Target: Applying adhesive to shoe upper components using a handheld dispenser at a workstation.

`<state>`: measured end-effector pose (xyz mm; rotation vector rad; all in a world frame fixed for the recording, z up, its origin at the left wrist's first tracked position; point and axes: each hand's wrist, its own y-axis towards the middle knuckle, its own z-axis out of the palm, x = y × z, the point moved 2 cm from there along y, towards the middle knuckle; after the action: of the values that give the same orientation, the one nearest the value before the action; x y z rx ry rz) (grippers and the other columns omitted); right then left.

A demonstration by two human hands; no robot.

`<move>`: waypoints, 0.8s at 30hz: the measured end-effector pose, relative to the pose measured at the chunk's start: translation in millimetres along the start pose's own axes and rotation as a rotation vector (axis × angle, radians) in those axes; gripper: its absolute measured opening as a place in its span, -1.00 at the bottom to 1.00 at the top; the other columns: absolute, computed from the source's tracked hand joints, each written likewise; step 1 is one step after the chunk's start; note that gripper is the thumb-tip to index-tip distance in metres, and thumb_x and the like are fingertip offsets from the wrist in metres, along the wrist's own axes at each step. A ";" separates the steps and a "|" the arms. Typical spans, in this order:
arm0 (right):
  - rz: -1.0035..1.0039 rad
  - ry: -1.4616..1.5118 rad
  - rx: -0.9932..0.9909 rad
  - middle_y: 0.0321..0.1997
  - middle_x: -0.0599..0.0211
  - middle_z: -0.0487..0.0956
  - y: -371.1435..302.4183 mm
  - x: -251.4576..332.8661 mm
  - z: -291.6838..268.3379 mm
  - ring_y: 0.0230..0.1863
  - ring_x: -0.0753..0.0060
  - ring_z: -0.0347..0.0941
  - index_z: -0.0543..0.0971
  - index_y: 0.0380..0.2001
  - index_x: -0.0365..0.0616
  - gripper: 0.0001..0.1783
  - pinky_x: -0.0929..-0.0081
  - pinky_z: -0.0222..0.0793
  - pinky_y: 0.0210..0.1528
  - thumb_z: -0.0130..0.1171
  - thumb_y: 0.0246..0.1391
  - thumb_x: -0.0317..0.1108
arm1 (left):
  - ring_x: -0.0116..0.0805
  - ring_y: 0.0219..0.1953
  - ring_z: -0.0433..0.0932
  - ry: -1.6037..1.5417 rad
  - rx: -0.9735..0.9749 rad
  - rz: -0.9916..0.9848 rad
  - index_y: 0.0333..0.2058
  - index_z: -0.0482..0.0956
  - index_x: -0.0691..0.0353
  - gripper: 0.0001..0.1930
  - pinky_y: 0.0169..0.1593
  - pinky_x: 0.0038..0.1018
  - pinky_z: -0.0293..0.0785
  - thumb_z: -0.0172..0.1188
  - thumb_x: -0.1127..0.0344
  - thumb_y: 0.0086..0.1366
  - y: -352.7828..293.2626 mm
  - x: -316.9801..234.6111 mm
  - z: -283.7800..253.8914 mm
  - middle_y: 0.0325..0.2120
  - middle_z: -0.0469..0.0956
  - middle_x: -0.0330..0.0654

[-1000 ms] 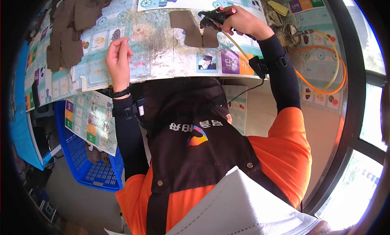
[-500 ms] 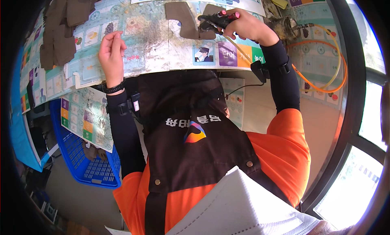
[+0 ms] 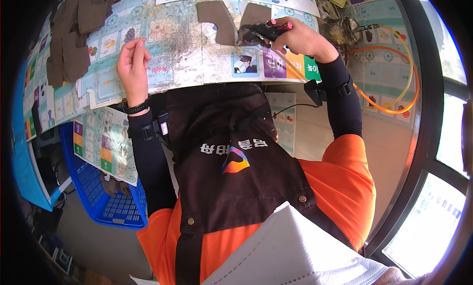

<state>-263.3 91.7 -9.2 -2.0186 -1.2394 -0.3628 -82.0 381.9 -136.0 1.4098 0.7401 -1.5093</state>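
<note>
My right hand [image 3: 300, 40] grips a grimy black spray gun [image 3: 260, 32] with red ends, from which a thin yellow hose runs down toward my sleeve. Its nozzle end is over the lower part of a brown cut piece [image 3: 256, 14], covering some of it. Just left of that lies a second brown piece [image 3: 215, 17] with a curved notch; the two form a V on the stained table covering [image 3: 177, 43]. My left hand [image 3: 133, 60] hovers near the table's front edge, fingers curled together and thumb against them, nothing visible in it.
Overlapping brown pieces [image 3: 71, 43] lie at the far left of the table. A dark, crusted container [image 3: 340, 28] stands at the right, beside orange and yellow hoses [image 3: 416, 83]. Below the table edge, a blue basket [image 3: 106, 206] holds more brown pieces. A window frame bounds the right side.
My right hand has moved the spray gun slightly downward, leaving more of the right brown piece visible. My left hand stays nearly where it was, fingers still curled.
</note>
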 end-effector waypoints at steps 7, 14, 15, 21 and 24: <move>0.053 0.044 -0.002 -0.65 0.41 0.45 8.2 -9.8 -4.7 -0.72 0.64 0.22 0.60 -0.39 -0.22 -0.75 0.60 0.06 -0.68 0.19 -0.26 -0.42 | -0.67 -0.55 0.21 0.012 -0.019 -0.064 -0.16 0.50 0.33 -0.82 -0.46 -0.71 0.12 0.05 0.34 0.39 -0.7 0.5 0.6 -0.58 0.37 -0.37; -0.033 0.086 -0.054 -0.64 0.42 0.45 13.9 -15.5 -9.9 -0.74 0.62 0.24 0.59 -0.37 -0.22 -0.74 0.60 0.09 -0.68 0.19 -0.25 -0.41 | -0.67 -0.56 0.20 0.001 -0.006 -0.005 -0.17 0.50 0.32 -0.84 -0.47 -0.71 0.11 0.04 0.36 0.39 0.3 -1.2 1.9 -0.58 0.37 -0.37; -0.018 0.079 -0.081 -0.64 0.41 0.45 14.6 -15.9 -11.2 -0.73 0.61 0.25 0.60 -0.41 -0.22 -0.78 0.59 0.11 -0.67 0.18 -0.24 -0.41 | -0.67 -0.56 0.20 0.002 -0.007 -0.004 -0.17 0.50 0.32 -0.84 -0.47 -0.71 0.10 0.04 0.36 0.39 0.3 -1.4 2.1 -0.58 0.37 -0.37; -0.147 -0.033 -0.222 -0.65 0.37 0.43 17.6 -17.8 -17.5 -0.72 0.58 0.28 0.55 -0.68 -0.24 -0.86 0.53 0.11 -0.66 0.10 -0.18 -0.41 | -0.68 -0.56 0.20 0.008 -0.009 -0.009 -0.17 0.50 0.32 -0.84 -0.48 -0.71 0.09 0.03 0.36 0.40 0.3 -2.1 3.2 -0.59 0.37 -0.37; 0.023 0.030 -0.239 -0.65 0.41 0.44 26.2 -26.6 -23.4 -0.75 0.64 0.23 0.57 -0.56 -0.23 -0.90 0.57 0.09 -0.68 0.11 -0.19 -0.44 | -0.68 -0.57 0.20 0.011 -0.014 -0.014 -0.18 0.50 0.32 -0.84 -0.48 -0.71 0.09 0.02 0.36 0.40 0.5 -2.3 3.2 -0.59 0.37 -0.37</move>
<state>-250.9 50.7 -19.5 -2.2176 -1.1999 -0.5508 -83.1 379.3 -133.1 1.4061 0.7666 -1.5058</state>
